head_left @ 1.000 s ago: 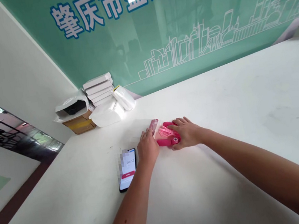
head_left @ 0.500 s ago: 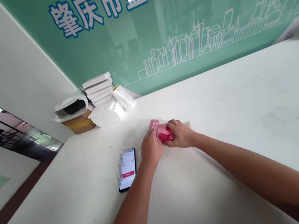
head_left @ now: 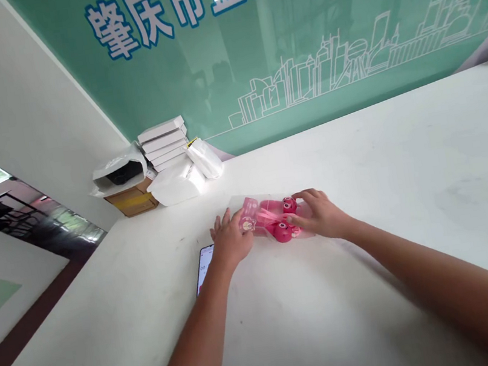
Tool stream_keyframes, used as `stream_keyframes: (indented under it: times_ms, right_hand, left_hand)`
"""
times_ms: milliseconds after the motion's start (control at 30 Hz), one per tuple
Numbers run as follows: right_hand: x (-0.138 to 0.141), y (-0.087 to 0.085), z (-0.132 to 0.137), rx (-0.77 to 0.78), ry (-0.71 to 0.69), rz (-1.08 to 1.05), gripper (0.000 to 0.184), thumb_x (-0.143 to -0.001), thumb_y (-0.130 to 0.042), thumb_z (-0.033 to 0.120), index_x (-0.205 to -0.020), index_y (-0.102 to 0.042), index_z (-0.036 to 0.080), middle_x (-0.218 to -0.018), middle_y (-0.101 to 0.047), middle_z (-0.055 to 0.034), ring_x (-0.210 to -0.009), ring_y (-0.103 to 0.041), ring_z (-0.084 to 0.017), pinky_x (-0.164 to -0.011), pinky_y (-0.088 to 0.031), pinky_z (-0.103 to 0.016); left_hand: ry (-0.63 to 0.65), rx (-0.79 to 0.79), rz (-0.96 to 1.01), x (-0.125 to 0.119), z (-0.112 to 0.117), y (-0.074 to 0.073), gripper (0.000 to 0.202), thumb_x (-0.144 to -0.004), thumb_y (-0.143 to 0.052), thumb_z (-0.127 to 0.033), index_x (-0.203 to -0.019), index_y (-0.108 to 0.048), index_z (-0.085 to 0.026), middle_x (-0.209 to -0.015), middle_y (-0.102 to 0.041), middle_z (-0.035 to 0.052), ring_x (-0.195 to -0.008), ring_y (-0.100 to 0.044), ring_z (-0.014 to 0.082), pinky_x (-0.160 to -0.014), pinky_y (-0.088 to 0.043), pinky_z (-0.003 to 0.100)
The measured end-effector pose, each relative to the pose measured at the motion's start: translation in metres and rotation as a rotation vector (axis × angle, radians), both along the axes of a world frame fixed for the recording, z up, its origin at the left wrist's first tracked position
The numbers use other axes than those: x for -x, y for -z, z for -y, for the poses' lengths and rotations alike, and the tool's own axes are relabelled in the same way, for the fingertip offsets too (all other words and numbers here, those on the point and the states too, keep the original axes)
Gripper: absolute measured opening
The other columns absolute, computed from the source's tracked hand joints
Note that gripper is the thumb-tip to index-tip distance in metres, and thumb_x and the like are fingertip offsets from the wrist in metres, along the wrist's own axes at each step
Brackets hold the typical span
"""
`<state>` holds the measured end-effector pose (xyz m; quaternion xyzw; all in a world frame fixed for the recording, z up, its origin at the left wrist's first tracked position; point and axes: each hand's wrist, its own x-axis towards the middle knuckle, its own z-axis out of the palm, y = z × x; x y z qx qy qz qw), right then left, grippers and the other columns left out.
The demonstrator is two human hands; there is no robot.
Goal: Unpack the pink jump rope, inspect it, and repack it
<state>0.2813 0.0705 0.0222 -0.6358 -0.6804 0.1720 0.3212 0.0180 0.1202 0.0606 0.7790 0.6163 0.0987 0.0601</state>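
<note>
- Left hand [head_left: 230,240] lies open, fingers spread, on one end of a clear plastic bag [head_left: 265,199].
- Right hand [head_left: 317,215] rests unclenched, fingers curved over the bag's other end.
- Between the hands, the bag holds a bright pink moulded plastic item [head_left: 281,230], flat on a white table [head_left: 380,144].
- A black smartphone [head_left: 204,267] lies just beside the left hand, partly hidden by it.
- A stack of flat white boxes [head_left: 162,143] stands well beyond the left hand.

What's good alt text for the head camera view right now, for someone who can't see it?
The left hand and right hand rest on a clear plastic bag holding pink items with round cartoon faces on a white table. A smartphone lies by the left hand, and white boxes stand stacked before a green wall banner.
</note>
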Motion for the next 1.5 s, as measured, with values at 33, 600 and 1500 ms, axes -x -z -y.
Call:
stream_keyframes:
  times_ms: [33,600,1500]
  right_hand:
    - [-0.007,0.005,0.005,0.064,0.063,-0.002,0.084,-0.080,-0.062,0.076,-0.143,-0.049,0.021,-0.141,-0.053,-0.0192,-0.137,-0.044,-0.040,-0.112,-0.039,-0.054]
    - [0.011,0.022,0.003,0.033,-0.135,-0.033,0.088,-0.075,-0.081,0.052,-0.148,-0.043,0.022,-0.137,-0.058,-0.0153,-0.127,-0.056,-0.034,-0.105,-0.048,-0.047]
    - [0.059,-0.003,0.001,0.023,-0.186,-0.130,0.030,-0.091,-0.062,0.042,-0.113,-0.066,0.022,-0.111,-0.068,-0.0095,-0.114,-0.058,-0.030,-0.092,-0.051,-0.041]
  left_hand:
    - [-0.012,0.033,-0.019,0.003,-0.003,0.002,0.073,-0.086,-0.062,-0.025,-0.155,-0.043,-0.038,-0.171,-0.024,0.0051,-0.157,-0.017,0.0414,-0.123,-0.021,0.065]
    - [0.180,0.066,0.082,0.008,-0.007,0.015,0.087,-0.075,-0.065,-0.014,-0.156,-0.042,-0.038,-0.174,-0.014,0.0000,-0.159,-0.006,0.0396,-0.123,-0.027,0.057]
    - [0.341,-0.079,0.220,0.026,-0.022,0.034,0.071,-0.074,-0.076,-0.026,-0.142,-0.057,-0.025,-0.163,-0.035,0.0128,-0.153,-0.027,0.0387,-0.123,-0.029,0.055]
